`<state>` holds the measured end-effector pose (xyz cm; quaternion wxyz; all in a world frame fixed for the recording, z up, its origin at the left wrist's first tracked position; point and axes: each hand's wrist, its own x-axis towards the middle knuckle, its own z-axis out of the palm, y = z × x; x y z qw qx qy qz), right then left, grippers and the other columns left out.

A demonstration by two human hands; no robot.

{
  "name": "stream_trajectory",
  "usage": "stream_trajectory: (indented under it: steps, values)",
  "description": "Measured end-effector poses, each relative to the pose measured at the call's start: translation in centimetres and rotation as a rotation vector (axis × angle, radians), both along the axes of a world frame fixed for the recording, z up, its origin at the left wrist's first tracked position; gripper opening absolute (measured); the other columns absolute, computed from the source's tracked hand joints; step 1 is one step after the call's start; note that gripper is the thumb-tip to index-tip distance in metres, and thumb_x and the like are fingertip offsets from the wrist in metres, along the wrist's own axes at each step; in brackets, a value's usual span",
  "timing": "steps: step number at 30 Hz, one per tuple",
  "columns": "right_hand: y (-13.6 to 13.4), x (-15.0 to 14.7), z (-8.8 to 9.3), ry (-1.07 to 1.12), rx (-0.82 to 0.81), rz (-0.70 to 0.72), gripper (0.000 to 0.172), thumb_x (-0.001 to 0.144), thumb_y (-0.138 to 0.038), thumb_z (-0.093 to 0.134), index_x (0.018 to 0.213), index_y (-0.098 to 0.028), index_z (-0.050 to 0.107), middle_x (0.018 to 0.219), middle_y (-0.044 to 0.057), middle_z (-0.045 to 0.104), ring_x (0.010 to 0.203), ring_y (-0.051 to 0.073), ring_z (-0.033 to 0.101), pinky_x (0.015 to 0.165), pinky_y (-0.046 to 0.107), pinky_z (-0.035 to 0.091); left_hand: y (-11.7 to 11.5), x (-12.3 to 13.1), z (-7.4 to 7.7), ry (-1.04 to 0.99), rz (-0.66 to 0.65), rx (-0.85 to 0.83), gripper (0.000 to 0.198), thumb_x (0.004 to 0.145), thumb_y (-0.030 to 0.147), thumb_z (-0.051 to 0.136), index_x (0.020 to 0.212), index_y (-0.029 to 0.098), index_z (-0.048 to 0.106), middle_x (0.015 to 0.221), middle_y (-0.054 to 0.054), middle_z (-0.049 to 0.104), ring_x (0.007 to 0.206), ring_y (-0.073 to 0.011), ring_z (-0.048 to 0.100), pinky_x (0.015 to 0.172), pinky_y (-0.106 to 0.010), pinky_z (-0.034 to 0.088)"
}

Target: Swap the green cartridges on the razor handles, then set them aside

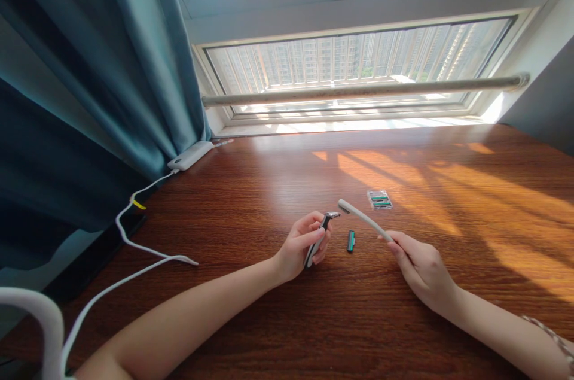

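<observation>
My left hand [301, 246] is closed around a grey and black razor handle [320, 235], whose bare head end points up and right. My right hand [419, 266] pinches the near end of a thin white brush [364, 219], a toothbrush-like stick. Its far tip reaches toward the razor's head, almost touching it. A loose razor cartridge with green strips [350, 241] lies on the wooden table [251, 200] between my two hands. A clear pack holding two green cartridges [379, 199] lies just beyond, in the sunlight.
A white power bank [191, 155] sits at the table's back left, its white cable [134, 242] trailing along the left edge to the near corner. A teal curtain [89, 69] hangs at left. The window with a rail [363, 90] runs behind the table.
</observation>
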<state>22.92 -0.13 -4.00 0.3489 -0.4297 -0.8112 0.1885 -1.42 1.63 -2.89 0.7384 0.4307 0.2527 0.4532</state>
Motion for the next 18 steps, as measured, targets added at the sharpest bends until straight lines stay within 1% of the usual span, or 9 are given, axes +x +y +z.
stream_trajectory:
  steps: [4, 8, 10, 12, 13, 16, 18]
  values:
    - [0.0, 0.09, -0.07, 0.004, 0.001, 0.049, 0.02, 0.088, -0.021, 0.036, 0.1, -0.02, 0.052, 0.078, 0.003, 0.062, 0.066, 0.014, 0.06, 0.06, 0.023, 0.044, -0.17, 0.0, -0.33, 0.124, 0.092, 0.135, 0.014, 0.079, 0.028, 0.053, 0.086, 0.016, 0.055, 0.055, 0.005, 0.043, 0.039, -0.0037, 0.037, 0.04, -0.017, 0.028]
    - [-0.03, 0.09, 0.05, 0.015, 0.004, -0.012, 0.02, 0.088, -0.02, 0.036, 0.101, -0.02, 0.052, 0.074, 0.002, 0.061, 0.063, 0.014, 0.059, 0.059, 0.023, 0.043, -0.51, -0.03, -0.37, 0.23, 0.188, 0.243, 0.015, 0.078, 0.027, 0.055, 0.089, 0.016, 0.058, 0.064, 0.002, 0.047, 0.046, -0.0046, 0.039, 0.044, -0.019, 0.03]
    - [-0.09, 0.08, 0.14, 0.026, 0.021, 0.019, 0.02, 0.088, -0.02, 0.036, 0.1, -0.02, 0.052, 0.073, 0.002, 0.06, 0.064, 0.014, 0.059, 0.058, 0.023, 0.042, -0.68, -0.04, -0.24, 0.267, 0.204, 0.271, 0.016, 0.079, 0.027, 0.055, 0.091, 0.017, 0.058, 0.067, 0.001, 0.047, 0.048, -0.0051, 0.039, 0.044, -0.019, 0.03]
    - [-0.13, 0.09, 0.15, 0.009, 0.022, 0.077, 0.02, 0.088, -0.019, 0.037, 0.101, -0.02, 0.052, 0.074, 0.002, 0.06, 0.065, 0.014, 0.059, 0.059, 0.023, 0.042, -0.8, -0.04, -0.12, 0.287, 0.208, 0.29, 0.016, 0.079, 0.027, 0.055, 0.092, 0.017, 0.058, 0.067, 0.001, 0.046, 0.049, -0.0051, 0.038, 0.044, -0.019, 0.029]
    - [-0.12, 0.1, 0.11, -0.002, 0.014, 0.082, 0.02, 0.088, -0.019, 0.037, 0.101, -0.02, 0.051, 0.075, 0.002, 0.061, 0.065, 0.014, 0.059, 0.059, 0.023, 0.042, -0.82, -0.04, -0.09, 0.289, 0.21, 0.297, 0.016, 0.079, 0.027, 0.054, 0.091, 0.017, 0.058, 0.066, 0.002, 0.045, 0.049, -0.0051, 0.038, 0.044, -0.019, 0.029]
    - [-0.02, 0.17, -0.1, -0.001, -0.011, 0.003, 0.019, 0.088, -0.02, 0.038, 0.101, -0.02, 0.051, 0.075, 0.002, 0.061, 0.063, 0.014, 0.057, 0.058, 0.024, 0.042, -0.74, -0.05, -0.19, 0.276, 0.225, 0.303, 0.016, 0.08, 0.027, 0.054, 0.091, 0.016, 0.057, 0.066, 0.002, 0.045, 0.049, -0.0049, 0.039, 0.044, -0.019, 0.029]
    - [0.04, 0.19, -0.19, 0.018, -0.003, -0.007, 0.019, 0.088, -0.021, 0.037, 0.101, -0.02, 0.051, 0.074, 0.002, 0.06, 0.063, 0.014, 0.057, 0.058, 0.024, 0.041, -0.57, -0.08, -0.36, 0.254, 0.229, 0.29, 0.016, 0.081, 0.028, 0.052, 0.091, 0.016, 0.055, 0.063, 0.003, 0.044, 0.048, -0.0044, 0.039, 0.045, -0.018, 0.03]
